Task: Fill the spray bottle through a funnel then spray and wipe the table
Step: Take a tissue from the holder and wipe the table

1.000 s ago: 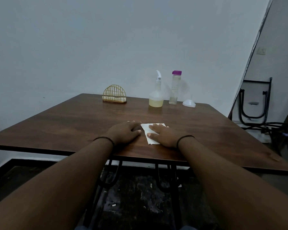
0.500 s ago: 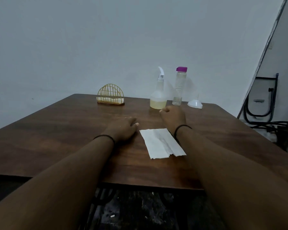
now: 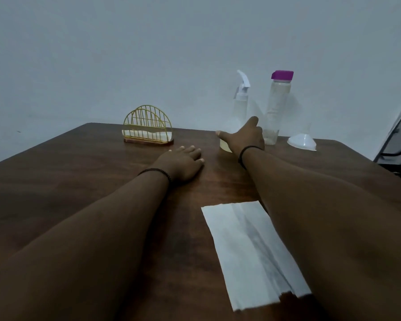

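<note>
Head view showed the right hand (image 3: 245, 137) spread open at the base of the spray bottle (image 3: 240, 100) near the table's (image 3: 56, 181) far edge, gripping nothing visible, though whether it touched could not be told. The left hand (image 3: 183, 163) lay flat and relaxed mid-table. The funnel (image 3: 301, 141) sat upside down toward the far right corner, the tissue (image 3: 248, 249) near the front edge.
</note>
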